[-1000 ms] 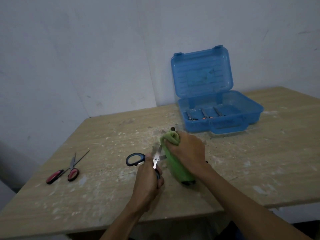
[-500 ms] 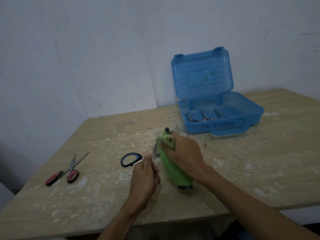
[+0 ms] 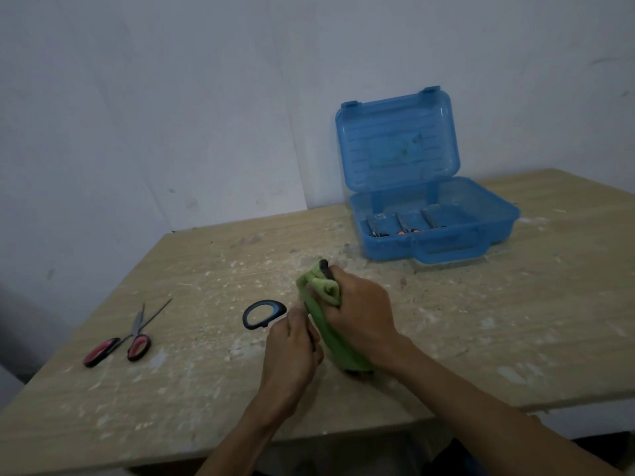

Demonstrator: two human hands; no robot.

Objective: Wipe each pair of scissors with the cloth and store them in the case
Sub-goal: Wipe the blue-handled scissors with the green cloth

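At frame centre, the left hand [image 3: 292,341] pinches the blue-and-black-handled steel scissors [image 3: 264,314] by their handle; the right hand [image 3: 357,312] grips the soft green cloth [image 3: 321,305] around the blades. Stiff, light, sharp, so the handles look the safest hold.

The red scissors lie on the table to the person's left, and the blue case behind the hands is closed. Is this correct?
Not fully. The red scissors do lie on the table to the left, but the head view shows the blue case open, its lid standing upright.
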